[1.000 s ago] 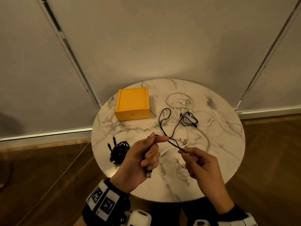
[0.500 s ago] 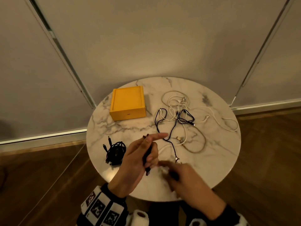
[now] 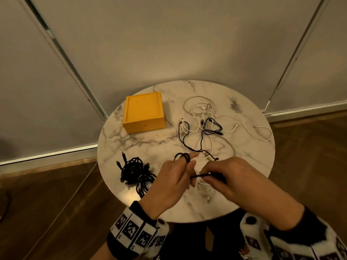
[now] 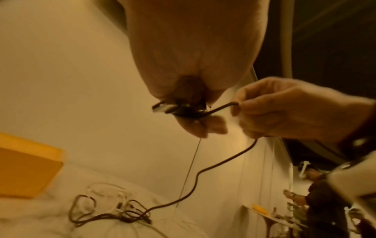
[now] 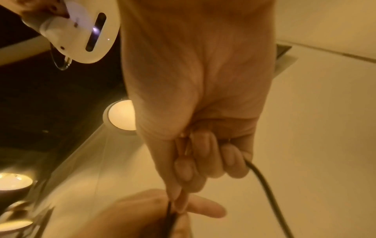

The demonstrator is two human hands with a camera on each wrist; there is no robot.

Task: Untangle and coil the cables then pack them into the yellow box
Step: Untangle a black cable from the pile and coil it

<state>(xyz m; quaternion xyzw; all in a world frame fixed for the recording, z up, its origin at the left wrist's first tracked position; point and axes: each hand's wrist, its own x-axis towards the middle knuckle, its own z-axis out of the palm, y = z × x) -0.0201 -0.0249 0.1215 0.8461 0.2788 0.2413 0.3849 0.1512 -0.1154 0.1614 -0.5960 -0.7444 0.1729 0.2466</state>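
Over the near part of the round marble table (image 3: 244, 152), my left hand (image 3: 180, 171) holds a black cable (image 3: 189, 145) wound in loops round its fingers, its USB plug (image 4: 160, 108) sticking out in the left wrist view. My right hand (image 3: 225, 177) pinches the same cable (image 4: 221, 107) just beside it, and the rest trails back to a tangle of black and white cables (image 3: 204, 121). The yellow box (image 3: 143, 112), lid on, stands at the table's back left.
A bundle of coiled black cables (image 3: 134, 170) lies at the table's left edge. A small white cable (image 3: 203, 187) lies under my hands. A long white cable (image 3: 261, 131) runs toward the right rim. Walls stand close behind; wooden floor surrounds the table.
My right hand has carried the black cable round my left fingers, and a loop now sits over them. The slack between my hands and the tangle has shortened.
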